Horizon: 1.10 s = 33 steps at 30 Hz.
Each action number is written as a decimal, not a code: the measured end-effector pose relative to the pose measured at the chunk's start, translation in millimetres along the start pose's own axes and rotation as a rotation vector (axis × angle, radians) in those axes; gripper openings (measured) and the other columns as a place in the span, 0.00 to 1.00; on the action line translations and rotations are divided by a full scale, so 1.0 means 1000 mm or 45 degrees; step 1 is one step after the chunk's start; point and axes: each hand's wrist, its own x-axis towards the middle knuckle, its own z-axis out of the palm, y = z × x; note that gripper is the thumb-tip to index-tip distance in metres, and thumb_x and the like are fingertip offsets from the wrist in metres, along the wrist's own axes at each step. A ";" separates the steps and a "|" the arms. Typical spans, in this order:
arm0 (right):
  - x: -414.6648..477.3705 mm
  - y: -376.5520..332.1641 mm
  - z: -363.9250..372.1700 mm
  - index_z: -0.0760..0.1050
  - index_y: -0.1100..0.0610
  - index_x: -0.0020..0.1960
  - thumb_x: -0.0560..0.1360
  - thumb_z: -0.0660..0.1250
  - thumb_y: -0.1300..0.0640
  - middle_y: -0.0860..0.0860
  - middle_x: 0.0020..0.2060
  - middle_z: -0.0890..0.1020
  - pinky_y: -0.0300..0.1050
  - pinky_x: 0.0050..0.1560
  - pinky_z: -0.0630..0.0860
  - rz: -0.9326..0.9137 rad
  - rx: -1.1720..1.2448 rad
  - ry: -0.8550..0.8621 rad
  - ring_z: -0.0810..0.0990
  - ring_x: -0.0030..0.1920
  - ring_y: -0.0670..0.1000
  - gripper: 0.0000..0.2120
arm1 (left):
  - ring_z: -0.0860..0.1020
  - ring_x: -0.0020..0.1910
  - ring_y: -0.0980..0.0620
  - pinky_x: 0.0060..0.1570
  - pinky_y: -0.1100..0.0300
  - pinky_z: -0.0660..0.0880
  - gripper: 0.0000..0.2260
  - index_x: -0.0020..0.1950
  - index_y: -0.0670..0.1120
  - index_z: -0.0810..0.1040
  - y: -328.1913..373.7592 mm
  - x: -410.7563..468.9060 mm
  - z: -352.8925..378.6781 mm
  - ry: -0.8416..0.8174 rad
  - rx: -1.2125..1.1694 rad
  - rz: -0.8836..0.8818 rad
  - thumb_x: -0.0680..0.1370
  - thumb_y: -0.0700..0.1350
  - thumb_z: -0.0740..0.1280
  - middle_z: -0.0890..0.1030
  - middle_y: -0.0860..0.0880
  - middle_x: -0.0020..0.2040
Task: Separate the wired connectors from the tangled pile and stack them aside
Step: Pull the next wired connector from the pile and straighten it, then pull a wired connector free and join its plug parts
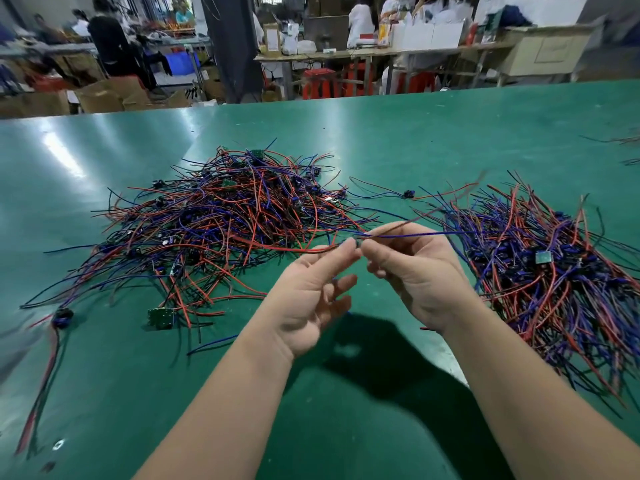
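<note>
Left hand (306, 306), right hand (415, 275) on one wired connector (433, 233), tangled pile (225, 216) beyond.

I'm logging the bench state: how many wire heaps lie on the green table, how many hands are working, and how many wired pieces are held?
Wire heaps: 2, tangled pile and stacked pile
Hands: 2, left hand and right hand
Held: 1, wired piece
Total: 5
</note>
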 end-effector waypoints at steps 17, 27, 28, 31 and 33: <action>-0.002 -0.012 -0.010 0.81 0.61 0.39 0.70 0.70 0.61 0.60 0.36 0.76 0.44 0.37 0.64 0.326 -0.303 -0.095 0.68 0.37 0.56 0.04 | 0.78 0.27 0.53 0.30 0.65 0.75 0.12 0.34 0.41 0.83 -0.019 0.001 0.004 -0.100 0.334 0.215 0.62 0.50 0.75 0.80 0.44 0.31; 0.015 -0.026 -0.056 0.78 0.63 0.43 0.77 0.64 0.64 0.52 0.31 0.77 0.32 0.27 0.69 0.205 0.219 0.754 0.73 0.25 0.42 0.06 | 0.77 0.30 0.57 0.31 0.67 0.72 0.06 0.35 0.46 0.82 -0.036 -0.009 0.008 -0.480 0.882 -0.163 0.71 0.45 0.75 0.82 0.50 0.32; 0.016 -0.026 -0.061 0.77 0.63 0.44 0.79 0.63 0.63 0.52 0.33 0.76 0.32 0.28 0.70 0.148 0.252 0.812 0.74 0.26 0.43 0.07 | 0.78 0.29 0.57 0.30 0.68 0.72 0.06 0.35 0.46 0.82 -0.038 -0.010 0.011 -0.485 0.860 -0.155 0.72 0.44 0.75 0.82 0.50 0.31; 0.018 -0.023 -0.063 0.73 0.58 0.47 0.80 0.60 0.59 0.52 0.37 0.75 0.35 0.31 0.71 0.085 0.250 0.918 0.76 0.29 0.46 0.06 | 0.80 0.29 0.54 0.28 0.65 0.75 0.08 0.36 0.43 0.79 -0.035 -0.009 0.018 -0.315 0.500 -0.076 0.70 0.45 0.74 0.82 0.47 0.33; 0.017 -0.024 -0.055 0.71 0.55 0.46 0.79 0.61 0.60 0.51 0.38 0.75 0.38 0.32 0.70 0.078 0.161 0.901 0.75 0.30 0.47 0.04 | 0.81 0.29 0.54 0.27 0.66 0.75 0.11 0.37 0.42 0.78 -0.028 -0.004 0.018 -0.122 0.302 0.035 0.66 0.48 0.73 0.83 0.48 0.33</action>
